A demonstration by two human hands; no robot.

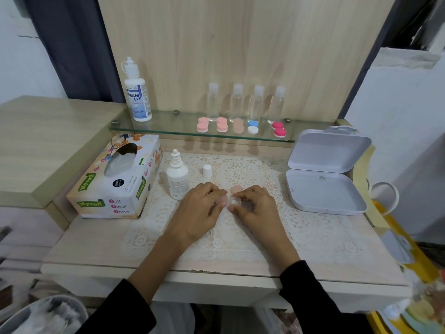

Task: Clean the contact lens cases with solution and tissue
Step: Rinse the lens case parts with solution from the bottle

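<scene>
On the cream lace mat at the middle of the pale wooden desk, we see both hands meeting over a small clear plastic contact lens case. Our right hand has its fingers curled, and the thumb and forefinger pinch the case on its right side. Our left hand is also curled, its fingertips drawn up against the left side of the case; we cannot tell whether they grip it or only touch it. A round peach cap lies on the mat just behind the case, touching the right fingers.

Left of the hands, a small white solution bottle stands upright with its nozzle bare, and its white cap sits apart on the mat. A printed tissue box lies further left. An open white hinged box rests to the right.

Behind, on the glass shelf, we make out a row of coloured lens cases, four clear bottles and a large white solution bottle.
</scene>
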